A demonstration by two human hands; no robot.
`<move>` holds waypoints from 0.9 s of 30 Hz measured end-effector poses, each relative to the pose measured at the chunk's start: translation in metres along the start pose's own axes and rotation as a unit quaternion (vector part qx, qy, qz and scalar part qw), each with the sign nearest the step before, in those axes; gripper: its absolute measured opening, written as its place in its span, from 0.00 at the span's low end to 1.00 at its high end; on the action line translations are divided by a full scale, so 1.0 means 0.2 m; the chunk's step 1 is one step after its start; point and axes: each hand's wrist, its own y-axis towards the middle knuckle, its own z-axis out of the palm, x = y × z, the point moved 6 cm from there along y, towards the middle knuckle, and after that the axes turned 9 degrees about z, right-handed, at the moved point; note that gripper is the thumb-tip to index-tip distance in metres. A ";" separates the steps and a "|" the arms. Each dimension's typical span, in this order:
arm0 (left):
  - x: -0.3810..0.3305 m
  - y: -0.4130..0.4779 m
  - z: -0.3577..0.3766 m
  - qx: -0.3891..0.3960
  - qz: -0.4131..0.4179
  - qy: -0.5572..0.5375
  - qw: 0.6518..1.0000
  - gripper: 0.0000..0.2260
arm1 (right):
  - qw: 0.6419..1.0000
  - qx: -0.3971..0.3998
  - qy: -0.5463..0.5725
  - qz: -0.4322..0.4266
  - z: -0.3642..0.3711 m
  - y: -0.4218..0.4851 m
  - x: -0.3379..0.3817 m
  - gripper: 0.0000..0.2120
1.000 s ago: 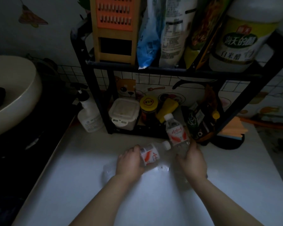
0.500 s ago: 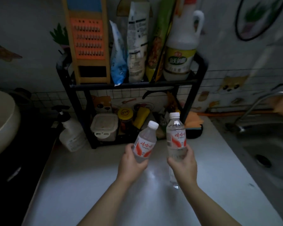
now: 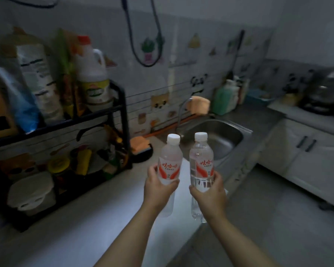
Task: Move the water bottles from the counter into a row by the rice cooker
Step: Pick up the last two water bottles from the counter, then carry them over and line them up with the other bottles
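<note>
both hands up here: my left hand (image 3: 158, 186) grips one water bottle (image 3: 170, 158), my right hand (image 3: 208, 191) grips the other bottle (image 3: 201, 158). both upright, side by side, held in the air above the bench (image 3: 85, 232) edge, steel sink (image 3: 220, 135) just beyond, black rack (image 3: 121, 120) off left.

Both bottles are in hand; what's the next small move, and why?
Probably carry both upright toward the rice cooker: left hand grips the left bottle, right hand grips the right bottle, both clear of the counter. The cooker isn't plainly identifiable in view.
</note>
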 end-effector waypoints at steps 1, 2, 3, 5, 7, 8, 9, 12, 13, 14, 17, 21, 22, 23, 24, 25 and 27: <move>-0.04 -0.01 0.08 0.018 0.007 -0.003 1.000 0.29 | 1.000 -0.021 0.006 0.003 -0.09 0.00 -0.01 0.33; -0.08 -0.03 0.17 0.038 0.014 -0.006 0.999 0.29 | 0.999 -0.041 0.011 0.006 -0.19 0.00 -0.03 0.33; -0.12 -0.04 0.26 0.059 0.022 -0.011 0.998 0.28 | 0.998 -0.063 0.017 0.007 -0.29 -0.01 -0.04 0.33; -0.19 -0.10 0.44 0.103 0.033 -0.024 0.994 0.28 | 0.994 -0.107 0.033 0.009 -0.49 -0.01 -0.08 0.32; -0.26 -0.15 0.63 0.144 0.039 -0.035 0.988 0.29 | 0.988 -0.152 0.040 0.010 -0.69 -0.01 -0.12 0.31; -0.29 -0.18 0.73 0.164 0.042 -0.038 0.985 0.29 | 0.984 -0.173 0.041 0.013 -0.79 -0.01 -0.15 0.30; -0.32 -0.21 0.82 0.182 0.047 -0.042 0.981 0.28 | 0.980 -0.193 0.043 0.017 -0.89 -0.02 -0.18 0.29; -0.40 -0.31 1.13 0.240 0.060 -0.063 0.967 0.26 | 0.968 -0.246 0.042 0.025 -1.18 -0.03 -0.24 0.30; -0.43 -0.34 1.23 0.259 0.065 -0.071 0.961 0.26 | 0.964 -0.262 0.041 0.028 -1.28 -0.04 -0.26 0.31; -0.46 -0.38 1.34 0.277 0.069 -0.076 0.955 0.25 | 0.960 -0.277 0.041 0.032 -1.38 -0.04 -0.29 0.32; -0.52 -0.48 1.66 0.315 0.085 -0.083 0.942 0.24 | 0.947 -0.317 0.034 0.044 -1.68 -0.04 -0.37 0.32; -0.65 -0.62 2.09 0.351 0.095 -0.084 0.928 0.26 | 0.930 -0.363 0.022 0.056 -2.10 -0.01 -0.47 0.32; -0.69 -0.66 2.19 0.359 0.098 -0.089 0.924 0.26 | 0.926 -0.373 0.021 0.055 -2.20 0.00 -0.49 0.32; -0.73 -0.70 2.29 0.366 0.102 -0.093 0.920 0.27 | 0.922 -0.384 0.020 0.055 -2.31 0.02 -0.52 0.32; -0.77 -0.73 2.39 0.370 0.105 -0.096 0.918 0.26 | 0.917 -0.394 0.018 0.057 -2.41 0.03 -0.54 0.32; -0.81 -0.76 2.48 0.371 0.108 -0.099 0.917 0.26 | 0.913 -0.403 0.018 0.059 -2.51 0.05 -0.56 0.31; -0.87 -0.81 2.66 0.376 0.110 -0.109 0.914 0.25 | 0.906 -0.418 0.018 0.059 -2.69 0.07 -0.60 0.31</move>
